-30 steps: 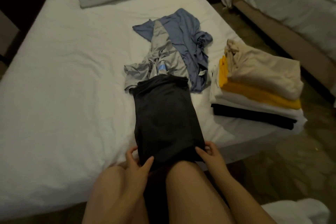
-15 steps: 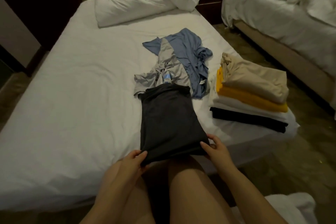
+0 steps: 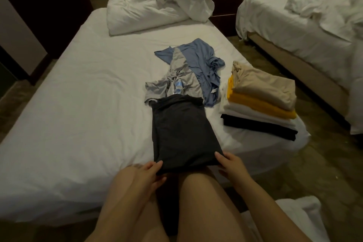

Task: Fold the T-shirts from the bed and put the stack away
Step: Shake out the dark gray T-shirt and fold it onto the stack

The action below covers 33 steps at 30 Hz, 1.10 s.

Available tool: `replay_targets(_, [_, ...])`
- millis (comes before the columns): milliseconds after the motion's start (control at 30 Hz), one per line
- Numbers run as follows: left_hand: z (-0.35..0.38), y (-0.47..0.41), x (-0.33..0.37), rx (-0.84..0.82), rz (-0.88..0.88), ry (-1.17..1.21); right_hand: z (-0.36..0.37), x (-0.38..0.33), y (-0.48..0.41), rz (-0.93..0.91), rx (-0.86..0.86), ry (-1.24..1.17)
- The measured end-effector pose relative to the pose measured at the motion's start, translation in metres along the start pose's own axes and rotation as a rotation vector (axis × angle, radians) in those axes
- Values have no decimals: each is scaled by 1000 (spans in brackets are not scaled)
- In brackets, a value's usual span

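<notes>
The dark T-shirt [image 3: 182, 133], folded into a long panel, lies at the near edge of the bed [image 3: 78, 104]. Its near corners are pinched between thumb and fingers by the left hand [image 3: 146, 173] at 7 o'clock and the right hand [image 3: 228, 165] at 5 o'clock. At 12 o'clock its far end overlaps a crumpled grey T-shirt [image 3: 176, 82] lying on a blue T-shirt [image 3: 204, 61], and the folded stack [image 3: 261, 100] sits apart at 2 o'clock.
</notes>
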<state>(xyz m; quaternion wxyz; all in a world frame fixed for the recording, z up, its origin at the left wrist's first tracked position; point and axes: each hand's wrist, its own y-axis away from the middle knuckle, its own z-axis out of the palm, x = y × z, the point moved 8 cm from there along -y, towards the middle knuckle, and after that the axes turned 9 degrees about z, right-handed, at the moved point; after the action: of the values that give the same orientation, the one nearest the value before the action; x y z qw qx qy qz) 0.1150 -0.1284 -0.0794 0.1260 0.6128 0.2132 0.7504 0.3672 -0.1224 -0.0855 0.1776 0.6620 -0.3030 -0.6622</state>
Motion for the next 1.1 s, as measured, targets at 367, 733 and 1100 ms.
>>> replay_targets(367, [-4, -8, -6, -9, -11, -31, 17, 14, 10, 35, -20, 73])
replay_targets(733, [-28, 0, -6, 138, -19, -226, -12, 6, 24, 36, 174, 152])
replay_targets(1100, [-18, 44, 3, -216, 180, -379, -11, -5, 68, -144, 34, -26])
